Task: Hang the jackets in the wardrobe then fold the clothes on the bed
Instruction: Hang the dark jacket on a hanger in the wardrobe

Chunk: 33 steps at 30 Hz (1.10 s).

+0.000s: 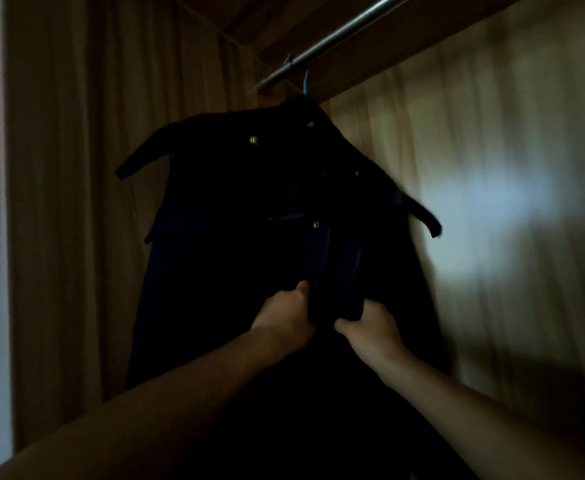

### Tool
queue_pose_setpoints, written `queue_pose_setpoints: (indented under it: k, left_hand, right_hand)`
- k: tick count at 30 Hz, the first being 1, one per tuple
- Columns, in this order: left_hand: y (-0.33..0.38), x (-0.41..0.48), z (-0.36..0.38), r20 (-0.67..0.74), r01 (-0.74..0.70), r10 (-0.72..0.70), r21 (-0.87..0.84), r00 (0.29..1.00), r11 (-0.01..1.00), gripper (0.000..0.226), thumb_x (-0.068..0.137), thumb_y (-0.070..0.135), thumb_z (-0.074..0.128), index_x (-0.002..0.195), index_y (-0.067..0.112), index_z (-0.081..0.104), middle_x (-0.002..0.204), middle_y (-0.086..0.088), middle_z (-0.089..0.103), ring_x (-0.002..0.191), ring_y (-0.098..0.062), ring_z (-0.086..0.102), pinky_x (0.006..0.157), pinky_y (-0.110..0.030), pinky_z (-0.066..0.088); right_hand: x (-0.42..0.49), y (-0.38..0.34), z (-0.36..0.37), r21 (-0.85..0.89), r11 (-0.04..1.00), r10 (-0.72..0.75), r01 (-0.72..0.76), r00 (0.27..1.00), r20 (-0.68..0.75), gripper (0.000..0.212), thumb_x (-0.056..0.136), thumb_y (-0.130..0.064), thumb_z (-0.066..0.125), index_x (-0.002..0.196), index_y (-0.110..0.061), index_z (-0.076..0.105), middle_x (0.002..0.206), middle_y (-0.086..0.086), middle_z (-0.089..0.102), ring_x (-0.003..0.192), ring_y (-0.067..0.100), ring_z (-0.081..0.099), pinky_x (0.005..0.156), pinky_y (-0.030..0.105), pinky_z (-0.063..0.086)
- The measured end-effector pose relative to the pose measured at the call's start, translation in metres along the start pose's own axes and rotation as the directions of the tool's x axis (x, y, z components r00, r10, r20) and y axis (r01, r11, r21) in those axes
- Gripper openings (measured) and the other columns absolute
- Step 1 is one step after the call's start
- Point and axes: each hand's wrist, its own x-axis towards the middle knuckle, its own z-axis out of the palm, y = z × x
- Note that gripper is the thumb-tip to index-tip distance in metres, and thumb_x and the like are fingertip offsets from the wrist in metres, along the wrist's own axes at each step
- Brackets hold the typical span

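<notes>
Setting: inside of a wooden wardrobe [492, 116], most likely in a home bedroom; the light is dim and the frame blurred. Evidence: a metal hanging rail [336, 36] runs diagonally across the upper centre, with wood-grain panels [59, 202] at left and right. A dark jacket [242, 202] hangs mid-frame from the rail by a blue hanger hook [305, 79].

Jacket [249, 209] fills middle; free room left; right shoulder near wardrobe wall [512, 140]; rail [336, 36] overhead.
</notes>
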Motion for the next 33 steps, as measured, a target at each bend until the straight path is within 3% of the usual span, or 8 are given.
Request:
queue_pose_setpoints:
  k: [5,12,16,20,23,26,29,33]
  left_hand:
    - [0.006,-0.02,0.026,0.117,-0.005,0.004,0.009,0.993,1.0,0.042,0.088,0.031,0.064,0.123,0.02,0.044,0.109,-0.012,0.065,0.1,-0.033,0.066,0.079,-0.037,0.055]
    - [0.012,-0.083,0.055,0.526,0.123,-0.045,-0.113,0.849,0.986,0.029,0.092,0.036,0.061,0.112,0.015,0.064,0.104,-0.006,0.07,0.088,-0.023,0.07,0.069,-0.033,0.058]
    - [0.014,-0.141,0.084,0.576,0.318,-0.114,-0.266,0.809,0.91,0.018,0.095,0.025,0.06,0.106,0.011,0.063,0.091,-0.01,0.066,0.074,-0.022,0.067,0.058,-0.031,0.059]
    - [0.002,-0.21,0.105,0.639,0.425,-0.173,-0.265,0.75,0.865,0.016,0.098,0.028,0.06,0.109,0.017,0.062,0.09,-0.005,0.064,0.073,-0.016,0.065,0.063,-0.032,0.062]
    - [-0.013,-0.265,0.109,0.621,0.432,-0.211,-0.229,0.755,0.873,0.026,0.098,0.029,0.061,0.118,0.013,0.064,0.099,-0.007,0.068,0.079,-0.02,0.068,0.066,-0.026,0.059]
    - [-0.034,-0.323,0.105,0.599,0.505,-0.313,-0.18,0.737,0.844,0.024,0.097,0.029,0.062,0.115,0.015,0.065,0.1,-0.005,0.071,0.091,-0.027,0.072,0.05,-0.008,0.047]
    - [-0.061,-0.382,0.094,0.581,0.579,-0.431,-0.086,0.69,0.811,0.023,0.096,0.031,0.061,0.114,0.017,0.063,0.073,0.011,0.056,0.072,-0.023,0.07,0.049,-0.02,0.047]
    - [-0.104,-0.454,0.078,0.533,0.632,-0.573,0.089,0.623,0.77,0.032,0.095,0.037,0.062,0.123,0.021,0.062,0.094,0.004,0.064,0.076,-0.01,0.054,0.066,-0.025,0.039]
  right_hand:
    - [-0.016,0.017,-0.003,-0.534,0.831,-0.031,0.157,0.971,0.238,0.02,0.085,-0.043,0.062,0.094,-0.025,0.063,0.086,-0.007,0.065,0.077,0.015,0.064,0.064,0.031,0.051]
    - [-0.069,0.041,-0.032,-0.611,0.743,0.253,0.274,0.731,0.634,0.038,0.094,-0.049,0.062,0.069,-0.02,0.062,0.07,-0.008,0.061,0.067,0.012,0.058,0.059,0.025,0.04]
    - [-0.118,0.05,-0.024,-0.577,0.751,0.275,0.321,0.642,0.715,0.032,0.1,-0.042,0.059,0.078,-0.02,0.066,0.074,-0.008,0.058,0.069,0.009,0.053,0.052,0.017,0.037]
    - [-0.172,0.062,0.001,-0.558,0.751,0.33,0.353,0.532,0.78,0.045,0.1,-0.043,0.058,0.112,-0.001,0.069,0.108,0.017,0.07,0.095,0.028,0.065,0.071,0.032,0.043]
    - [-0.202,0.076,0.025,-0.503,0.776,0.316,0.379,0.457,0.832,0.044,0.099,-0.043,0.058,0.105,-0.001,0.07,0.098,0.017,0.069,0.087,0.026,0.063,0.07,0.031,0.038]
    - [-0.231,0.084,0.054,-0.439,0.788,0.289,0.432,0.37,0.883,0.04,0.099,-0.038,0.059,0.085,-0.002,0.066,0.073,0.006,0.055,0.071,0.016,0.049,0.067,0.031,0.035]
    - [-0.26,0.08,0.088,-0.363,0.796,0.247,0.484,0.288,0.925,0.037,0.099,-0.032,0.061,0.066,-0.016,0.057,0.068,0.001,0.056,0.067,0.012,0.049,0.068,0.03,0.043]
    - [-0.301,0.065,0.139,-0.287,0.802,0.217,0.524,0.192,0.957,0.034,0.099,-0.037,0.061,0.077,-0.011,0.061,0.074,0.01,0.064,0.068,0.021,0.057,0.068,0.035,0.046]
